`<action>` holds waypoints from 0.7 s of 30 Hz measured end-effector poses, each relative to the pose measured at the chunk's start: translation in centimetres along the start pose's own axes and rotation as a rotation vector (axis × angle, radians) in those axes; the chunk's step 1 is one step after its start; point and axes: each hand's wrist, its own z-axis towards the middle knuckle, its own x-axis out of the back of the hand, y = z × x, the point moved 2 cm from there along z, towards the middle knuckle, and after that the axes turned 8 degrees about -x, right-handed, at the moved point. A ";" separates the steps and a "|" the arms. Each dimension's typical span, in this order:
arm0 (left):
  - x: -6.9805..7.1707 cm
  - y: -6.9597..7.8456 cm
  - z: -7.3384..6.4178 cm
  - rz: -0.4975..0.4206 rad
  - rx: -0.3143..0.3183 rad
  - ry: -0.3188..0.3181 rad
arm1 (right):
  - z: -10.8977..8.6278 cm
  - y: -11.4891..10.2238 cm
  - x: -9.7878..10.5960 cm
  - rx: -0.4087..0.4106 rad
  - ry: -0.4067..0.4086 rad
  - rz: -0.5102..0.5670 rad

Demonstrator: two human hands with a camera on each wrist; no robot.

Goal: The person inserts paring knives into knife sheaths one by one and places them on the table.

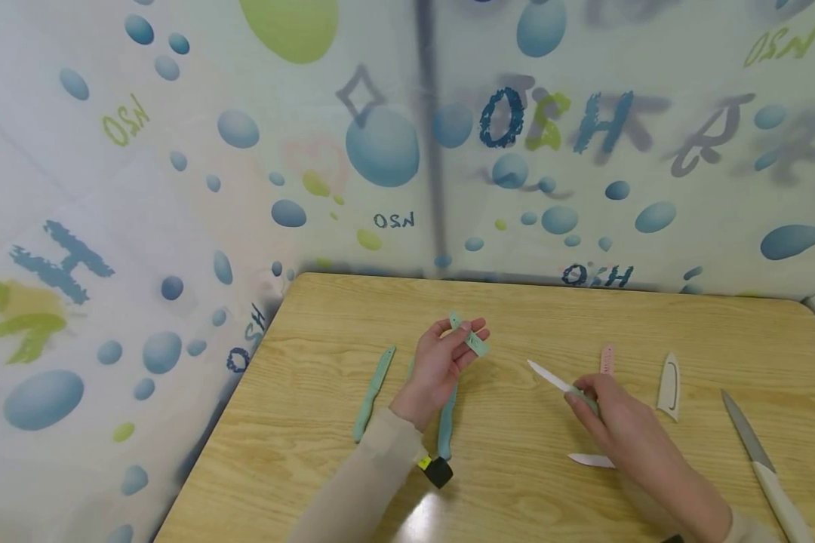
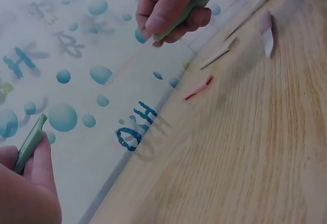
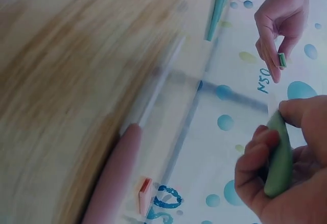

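Observation:
My left hand [image 1: 441, 369] pinches a small light green knife sheath [image 1: 477, 345] between thumb and fingers, above the middle of the table. To its right, my right hand [image 1: 628, 426] grips the green handle [image 3: 280, 157] of a small paring knife. That knife's bare white blade [image 1: 547, 374] points up and left, toward the sheath, with a gap between them. Under my right hand lies a second small knife; its white blade [image 1: 591, 460] sticks out in the head view, and its pink handle [image 3: 115, 178] shows in the right wrist view.
A pink sheath [image 1: 607, 359] and a white sheath [image 1: 669, 386] lie beyond my right hand. A larger white-handled knife [image 1: 774, 479] rests bare at the right. Near my left forearm lie a green knife [image 1: 375, 392] and a blue-handled one [image 1: 446, 430], partly hidden. A patterned curtain [image 1: 380, 249] borders the table.

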 end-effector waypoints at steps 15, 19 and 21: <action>0.0 -0.4 -0.8 -0.062 -0.004 0.044 | 0.7 -1.2 -0.1 0.068 0.124 -0.017; 0.0 -0.4 -0.9 -0.082 -0.010 0.069 | 0.8 -1.6 -0.2 0.065 0.128 -0.029; 0.0 -0.4 -0.9 -0.084 -0.015 0.079 | 0.8 -1.8 -0.3 0.054 0.119 -0.028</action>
